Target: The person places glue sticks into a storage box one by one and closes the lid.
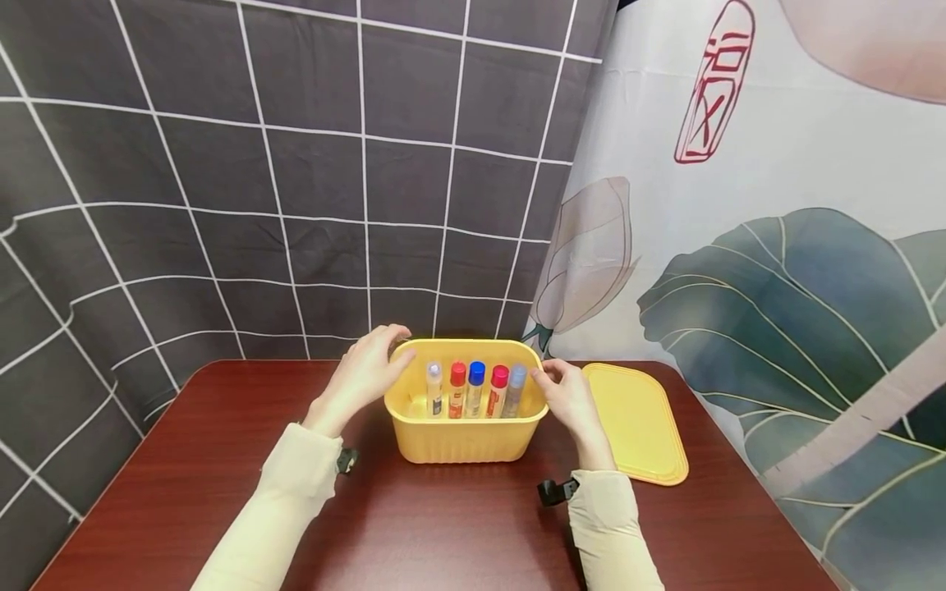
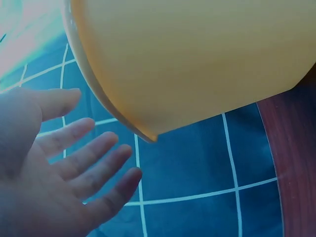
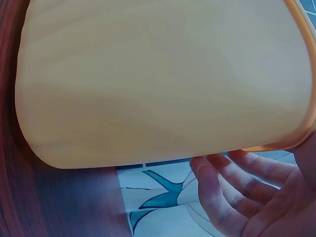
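Note:
A yellow plastic storage box (image 1: 466,441) stands on the table with its top uncovered. Several glue sticks with clear, red, blue and pale blue caps, such as the blue-capped glue stick (image 1: 475,389), stand in a row inside it. My left hand (image 1: 364,373) is by the box's left end, thumb and fingers spread; in the left wrist view a gap shows between the fingers (image 2: 106,153) and the rim. At the right end my right hand (image 1: 571,399) grips the rim, its fingers (image 3: 212,185) against the outer wall and its thumb partly hidden behind the rim.
A flat yellow lid (image 1: 636,423) lies on the dark red table (image 1: 436,525), right of the box and my right hand. Behind the table hang a grey cloth (image 1: 310,180) with white grid lines and a white cloth (image 1: 628,107) with a plant print.

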`<state>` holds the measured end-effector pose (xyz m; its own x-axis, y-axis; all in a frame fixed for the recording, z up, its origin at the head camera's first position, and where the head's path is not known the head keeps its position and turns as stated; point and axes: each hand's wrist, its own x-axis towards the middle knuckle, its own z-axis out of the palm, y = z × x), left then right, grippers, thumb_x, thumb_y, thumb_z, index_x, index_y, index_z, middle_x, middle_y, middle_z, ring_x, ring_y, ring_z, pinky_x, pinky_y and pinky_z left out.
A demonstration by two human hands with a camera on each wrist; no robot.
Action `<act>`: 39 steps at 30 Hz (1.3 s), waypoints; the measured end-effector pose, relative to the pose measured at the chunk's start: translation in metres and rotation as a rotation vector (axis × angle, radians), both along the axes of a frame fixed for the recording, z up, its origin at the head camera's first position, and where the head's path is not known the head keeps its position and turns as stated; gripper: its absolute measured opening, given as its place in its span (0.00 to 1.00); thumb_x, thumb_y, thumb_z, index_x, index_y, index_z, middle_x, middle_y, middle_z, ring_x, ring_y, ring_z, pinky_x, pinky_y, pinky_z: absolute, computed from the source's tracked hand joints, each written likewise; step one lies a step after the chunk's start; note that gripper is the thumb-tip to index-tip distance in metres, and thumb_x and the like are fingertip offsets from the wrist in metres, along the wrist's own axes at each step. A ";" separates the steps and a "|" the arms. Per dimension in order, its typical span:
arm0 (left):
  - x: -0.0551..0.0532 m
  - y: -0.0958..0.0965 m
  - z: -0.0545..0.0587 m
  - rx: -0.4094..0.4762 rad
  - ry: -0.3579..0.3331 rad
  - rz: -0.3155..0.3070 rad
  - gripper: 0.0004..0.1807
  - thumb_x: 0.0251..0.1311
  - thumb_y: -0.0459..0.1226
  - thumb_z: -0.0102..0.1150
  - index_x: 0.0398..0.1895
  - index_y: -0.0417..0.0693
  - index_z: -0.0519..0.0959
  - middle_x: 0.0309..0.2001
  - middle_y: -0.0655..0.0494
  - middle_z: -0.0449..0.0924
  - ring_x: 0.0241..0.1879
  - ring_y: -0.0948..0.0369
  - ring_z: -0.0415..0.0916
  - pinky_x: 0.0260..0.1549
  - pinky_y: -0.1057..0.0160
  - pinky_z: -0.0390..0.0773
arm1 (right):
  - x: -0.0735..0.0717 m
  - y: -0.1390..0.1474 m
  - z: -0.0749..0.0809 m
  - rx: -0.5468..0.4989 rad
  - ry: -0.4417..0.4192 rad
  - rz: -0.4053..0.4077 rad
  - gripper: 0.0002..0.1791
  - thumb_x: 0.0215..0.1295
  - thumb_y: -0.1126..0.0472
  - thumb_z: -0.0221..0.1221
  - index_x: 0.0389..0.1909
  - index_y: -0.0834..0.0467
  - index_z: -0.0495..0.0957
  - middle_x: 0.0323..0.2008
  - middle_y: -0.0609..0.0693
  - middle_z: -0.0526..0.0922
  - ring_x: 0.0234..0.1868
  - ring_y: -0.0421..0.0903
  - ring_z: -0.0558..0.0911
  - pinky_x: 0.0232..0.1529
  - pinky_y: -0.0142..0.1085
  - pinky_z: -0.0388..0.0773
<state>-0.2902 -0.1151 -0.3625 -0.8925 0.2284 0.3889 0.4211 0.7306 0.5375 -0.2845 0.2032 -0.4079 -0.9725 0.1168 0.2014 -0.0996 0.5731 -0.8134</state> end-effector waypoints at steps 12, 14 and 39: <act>0.008 -0.012 -0.016 0.086 -0.093 0.095 0.22 0.65 0.46 0.59 0.53 0.39 0.77 0.42 0.44 0.82 0.40 0.50 0.80 0.44 0.48 0.78 | 0.000 0.001 -0.001 0.013 0.004 -0.005 0.15 0.68 0.58 0.60 0.47 0.67 0.80 0.36 0.59 0.84 0.37 0.55 0.82 0.38 0.42 0.81; 0.008 -0.012 -0.019 0.084 -0.118 0.113 0.22 0.65 0.46 0.58 0.54 0.38 0.77 0.41 0.44 0.82 0.39 0.50 0.80 0.43 0.48 0.78 | 0.000 0.001 -0.001 0.019 0.009 -0.007 0.15 0.68 0.58 0.60 0.47 0.67 0.80 0.36 0.59 0.84 0.36 0.54 0.82 0.38 0.43 0.81; 0.006 -0.008 -0.046 0.222 -0.162 0.196 0.13 0.63 0.45 0.59 0.36 0.43 0.82 0.25 0.54 0.80 0.27 0.56 0.76 0.32 0.57 0.75 | -0.002 0.001 -0.003 0.021 0.032 -0.009 0.14 0.67 0.59 0.61 0.46 0.67 0.81 0.35 0.57 0.84 0.34 0.50 0.81 0.36 0.40 0.80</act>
<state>-0.2839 -0.1234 -0.4081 -0.9654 -0.0284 0.2593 0.1800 0.6470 0.7409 -0.2861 0.2043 -0.4107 -0.9645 0.1207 0.2349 -0.1202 0.5914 -0.7974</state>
